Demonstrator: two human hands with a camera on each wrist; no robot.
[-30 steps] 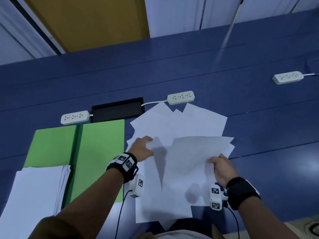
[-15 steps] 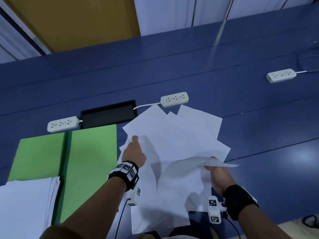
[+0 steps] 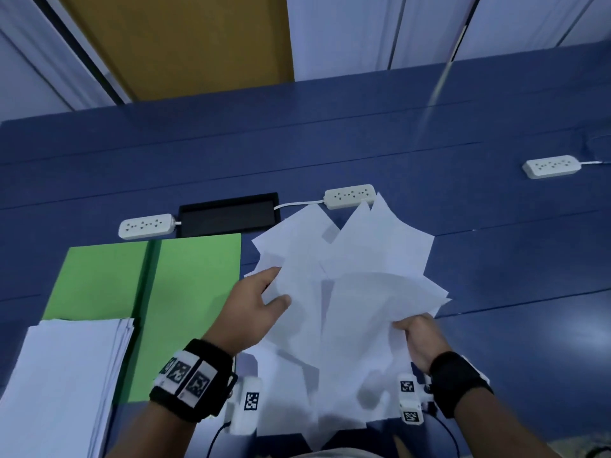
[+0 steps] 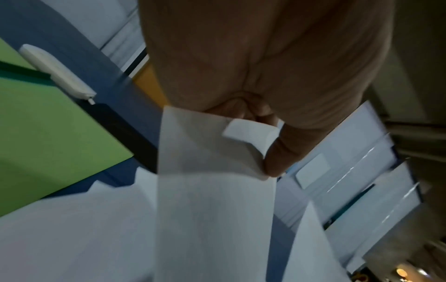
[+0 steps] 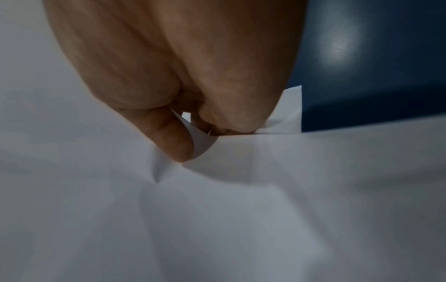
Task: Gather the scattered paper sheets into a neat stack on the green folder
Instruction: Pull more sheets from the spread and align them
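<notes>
Both hands pinch the loose sheets (image 3: 350,292), the left hand (image 3: 251,312) at nine o'clock of the pile and the right hand (image 3: 418,338) at four o'clock, probably to square them before carrying them to the green folder (image 3: 195,276) at nine o'clock.

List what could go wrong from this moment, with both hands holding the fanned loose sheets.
1. The loose sheets are fanned at different angles; the left hand and right hand pinch only their edges, so some may slip out when lifted.
2. The right thumb is already curling a sheet, so creasing is likely.
3. The far sheets touch the power strip and may snag on it.
</notes>
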